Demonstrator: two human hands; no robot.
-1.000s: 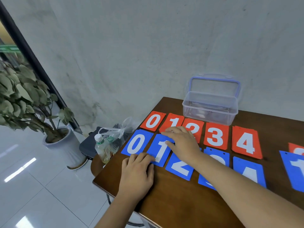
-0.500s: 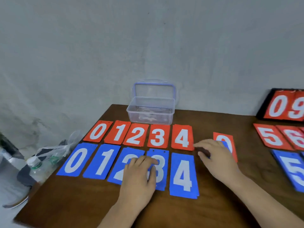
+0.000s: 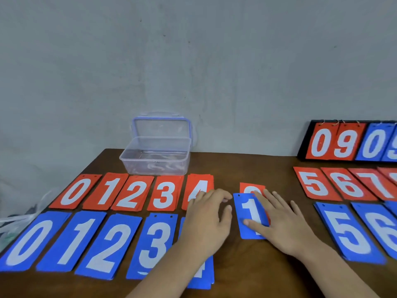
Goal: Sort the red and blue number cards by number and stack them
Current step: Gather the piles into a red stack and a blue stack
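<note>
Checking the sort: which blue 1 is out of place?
The blue 1 under the right hand, atop a red card; the other lies between blue 0 and 2.

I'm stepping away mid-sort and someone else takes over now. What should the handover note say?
Left hand open, hovering over the blue 4 pile, holding nothing.
Right hand flat on the blue 1 card, lying on a partly hidden red card.
Done: red 0-4 row and blue 0-4 row on the left; red piles from 5 and blue piles from 5 on the right.
Remaining: move the blue 1 to its pile, then the red card; its number is hidden.
</note>
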